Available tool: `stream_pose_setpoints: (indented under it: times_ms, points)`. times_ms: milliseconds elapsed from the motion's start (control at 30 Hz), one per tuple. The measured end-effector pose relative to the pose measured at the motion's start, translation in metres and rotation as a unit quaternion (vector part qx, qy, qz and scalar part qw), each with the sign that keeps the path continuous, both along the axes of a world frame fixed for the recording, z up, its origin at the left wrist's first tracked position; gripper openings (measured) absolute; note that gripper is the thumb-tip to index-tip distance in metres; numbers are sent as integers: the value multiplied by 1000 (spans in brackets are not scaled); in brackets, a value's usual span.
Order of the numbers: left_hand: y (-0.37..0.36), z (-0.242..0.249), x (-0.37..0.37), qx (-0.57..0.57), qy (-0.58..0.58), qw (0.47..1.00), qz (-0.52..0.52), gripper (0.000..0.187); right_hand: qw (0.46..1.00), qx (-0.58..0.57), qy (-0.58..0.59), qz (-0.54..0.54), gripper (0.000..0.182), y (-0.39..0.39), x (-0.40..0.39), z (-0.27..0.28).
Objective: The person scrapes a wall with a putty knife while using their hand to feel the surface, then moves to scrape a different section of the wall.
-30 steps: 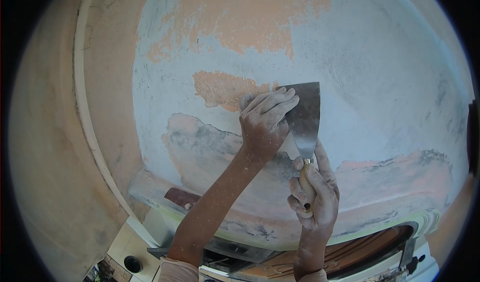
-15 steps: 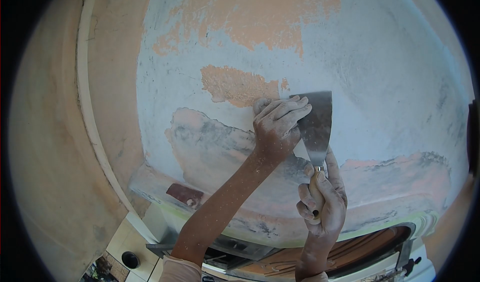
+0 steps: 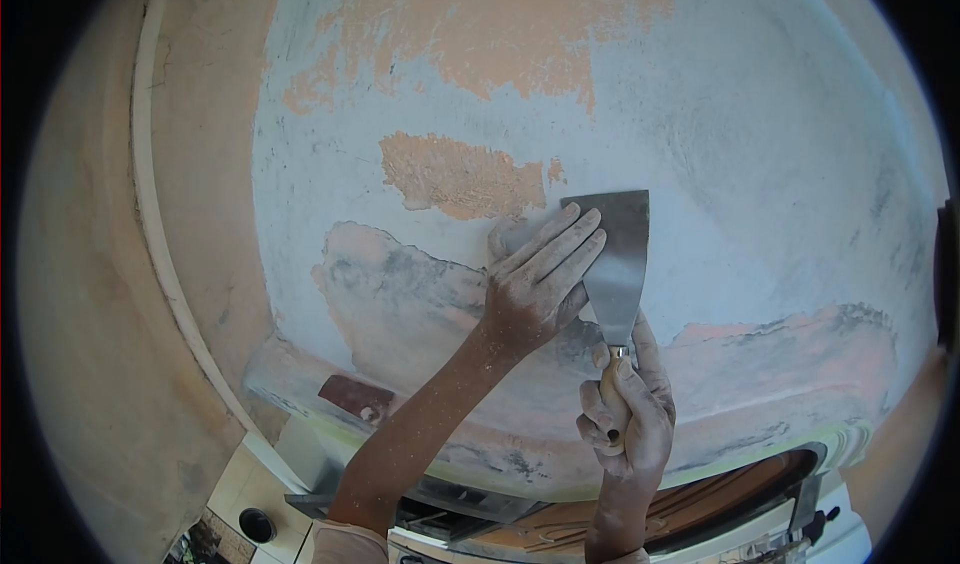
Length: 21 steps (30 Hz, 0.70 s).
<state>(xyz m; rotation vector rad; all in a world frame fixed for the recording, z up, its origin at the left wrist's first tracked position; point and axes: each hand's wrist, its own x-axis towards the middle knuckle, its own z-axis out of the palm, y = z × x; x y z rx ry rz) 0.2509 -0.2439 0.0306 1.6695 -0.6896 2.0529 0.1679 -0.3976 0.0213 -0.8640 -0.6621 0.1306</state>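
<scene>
A wide metal scraper (image 3: 620, 264) with a wooden handle points blade up against a white wall surface with bare patches. My right hand (image 3: 636, 414) is wrapped round its handle. My left hand (image 3: 540, 284), dusty white, lies with its fingers stretched over the left part of the blade, the fingertips near its upper edge. Just above and left of that hand is a rough orange patch (image 3: 460, 176). Grey and pink worn plaster (image 3: 400, 289) spreads below, partly behind my left forearm.
A dark red piece (image 3: 355, 398) rests on the lower ledge, left of my forearm. An arched opening with brown wood (image 3: 730, 499) lies below. A dark round pot (image 3: 257, 525) stands on floor tiles at lower left. A pale moulding (image 3: 150, 194) runs down the left.
The fingers of my left hand have straightened on the blade. Both hands and the scraper appear slightly lower and further left; the view has also shifted a little.
</scene>
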Motion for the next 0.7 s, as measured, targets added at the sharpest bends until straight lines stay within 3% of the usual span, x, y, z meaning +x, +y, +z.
stream_pose_setpoints:
  times_ms: [300, 700]
  points:
    - [7, -1, -5, 19, 25, 999, 39, 39, 998, 28, 25, 44, 55, 0, 4, 0]
    - [15, 8, 6, -16, -3, 1000, -5, 36, 999, 16, 39, 9, 55, 13, -1, 10]
